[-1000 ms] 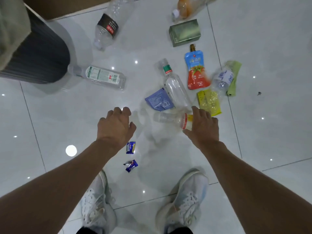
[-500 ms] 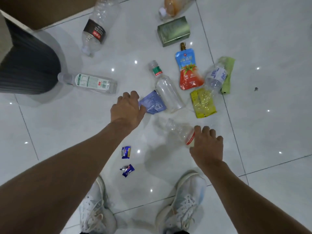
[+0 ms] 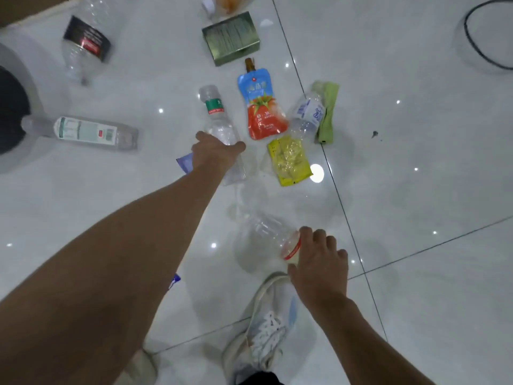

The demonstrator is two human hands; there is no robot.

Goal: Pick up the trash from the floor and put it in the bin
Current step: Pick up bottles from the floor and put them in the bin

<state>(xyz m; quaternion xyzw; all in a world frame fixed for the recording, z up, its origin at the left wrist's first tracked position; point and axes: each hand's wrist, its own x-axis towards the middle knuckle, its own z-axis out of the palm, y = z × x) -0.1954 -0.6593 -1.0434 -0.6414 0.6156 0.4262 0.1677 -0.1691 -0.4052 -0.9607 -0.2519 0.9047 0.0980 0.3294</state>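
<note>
Clear plastic bottles are sitting under both hands, each one lying flat on the white tiled floor [image 3: 416,190].

Left hand [image 3: 215,154] is closing over the green-labelled bottle [image 3: 219,126], fingers curled around its body, whose long axis is running away from the person with the cap pointing toward the floor's far edge. Right hand [image 3: 319,259] is wrapping the red-banded bottle [image 3: 266,237] at its neck end, near the sneaker [image 3: 263,334]; that bottle's body is pointing up-left toward the other hand. The dark bin [image 3: 11,107] is waiting at the left edge, nearer the left arm.
</note>
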